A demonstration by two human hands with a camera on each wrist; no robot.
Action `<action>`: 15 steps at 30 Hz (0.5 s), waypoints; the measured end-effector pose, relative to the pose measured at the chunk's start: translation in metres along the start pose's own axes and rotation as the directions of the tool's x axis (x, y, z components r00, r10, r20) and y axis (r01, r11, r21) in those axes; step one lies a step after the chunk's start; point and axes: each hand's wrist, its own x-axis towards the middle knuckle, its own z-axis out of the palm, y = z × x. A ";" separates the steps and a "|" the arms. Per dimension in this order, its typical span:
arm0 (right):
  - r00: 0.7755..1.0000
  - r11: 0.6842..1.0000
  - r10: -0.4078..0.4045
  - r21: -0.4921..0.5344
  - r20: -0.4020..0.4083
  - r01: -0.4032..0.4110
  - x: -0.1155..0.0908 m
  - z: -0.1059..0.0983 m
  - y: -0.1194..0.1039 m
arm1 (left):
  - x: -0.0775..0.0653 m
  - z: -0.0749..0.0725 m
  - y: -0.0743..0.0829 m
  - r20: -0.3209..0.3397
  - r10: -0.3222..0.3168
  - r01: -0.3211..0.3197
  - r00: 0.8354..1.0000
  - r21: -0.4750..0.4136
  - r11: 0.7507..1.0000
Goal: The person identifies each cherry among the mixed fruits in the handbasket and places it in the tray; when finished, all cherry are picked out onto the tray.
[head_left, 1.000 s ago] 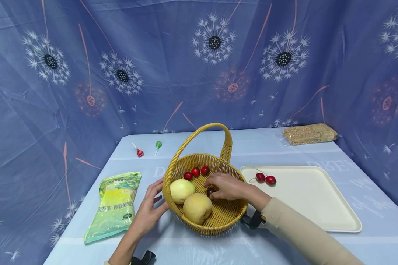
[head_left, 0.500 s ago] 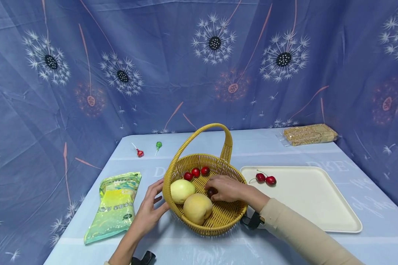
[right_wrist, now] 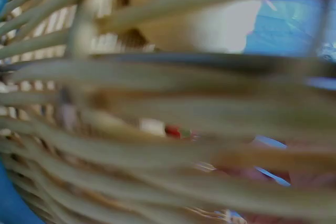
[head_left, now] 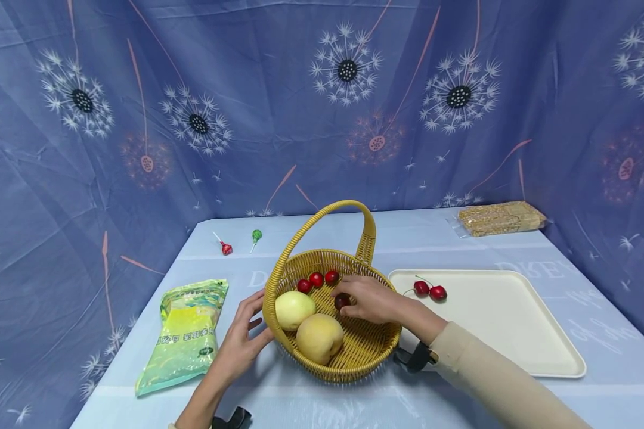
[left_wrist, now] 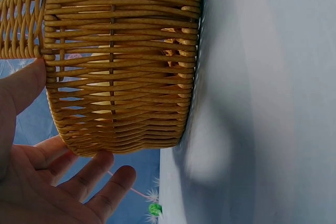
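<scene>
A round woven wicker basket (head_left: 372, 348) with a tall arched handle stands mid-table. In the head view, my right hand (head_left: 372, 298) reaches inside over the right rim and pinches a dark red cherry (head_left: 341, 301) between thumb and fingers. My left hand (head_left: 241, 339) rests against the basket's left outer side, fingers spread; the left wrist view shows its thumb at the rim by the handle's base. Inside the basket, several red cherries (head_left: 316, 279) lie along the back wall. A pale yellow-green fruit (head_left: 295, 310) and a yellow peach (head_left: 319, 338) sit at its left. Basket weave hides my right hand in the right wrist view.
A cream tray (head_left: 494, 322) at the right bears two stemmed cherries (head_left: 429, 289) at its far left corner. A green-yellow packet (head_left: 185, 336) lies at the left. Behind are a red lollipop (head_left: 226, 248), a green lollipop (head_left: 256, 235) and a bag of grainy tan food (head_left: 501, 218).
My right hand has lifted slightly up and to the right within the basket, bringing the dark cherry up with it. My left hand and the basket stay where they were.
</scene>
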 end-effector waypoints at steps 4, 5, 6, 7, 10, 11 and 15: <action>0.997 1.000 0.015 0.011 -0.076 -0.014 -0.004 -0.015 -0.005 | 0.000 0.000 0.000 -0.002 -0.007 0.007 1.000 -0.006 1.000; 0.996 1.000 0.023 0.016 -0.090 -0.022 -0.006 -0.019 -0.007 | 0.000 0.000 0.000 -0.002 -0.010 0.010 1.000 -0.005 1.000; 0.994 0.999 0.035 0.024 -0.104 -0.032 -0.007 -0.023 -0.008 | 0.000 -0.001 0.000 0.000 -0.011 0.011 1.000 -0.007 1.000; 0.992 0.999 0.039 0.028 -0.120 -0.036 -0.009 -0.027 -0.009 | 0.000 -0.001 0.001 0.000 -0.011 0.011 1.000 -0.006 1.000; 0.983 0.998 0.042 0.056 -0.181 -0.032 -0.016 -0.038 -0.011 | 0.000 -0.001 0.001 0.001 -0.011 0.011 1.000 0.001 1.000; 0.978 0.997 0.042 0.075 -0.204 -0.027 -0.018 -0.042 -0.011 | 0.000 -0.001 0.001 0.002 -0.010 0.010 1.000 0.005 1.000; 0.955 0.992 0.037 0.123 -0.294 -0.001 -0.029 -0.056 -0.009 | -0.001 -0.001 0.002 0.002 -0.005 0.005 1.000 0.020 1.000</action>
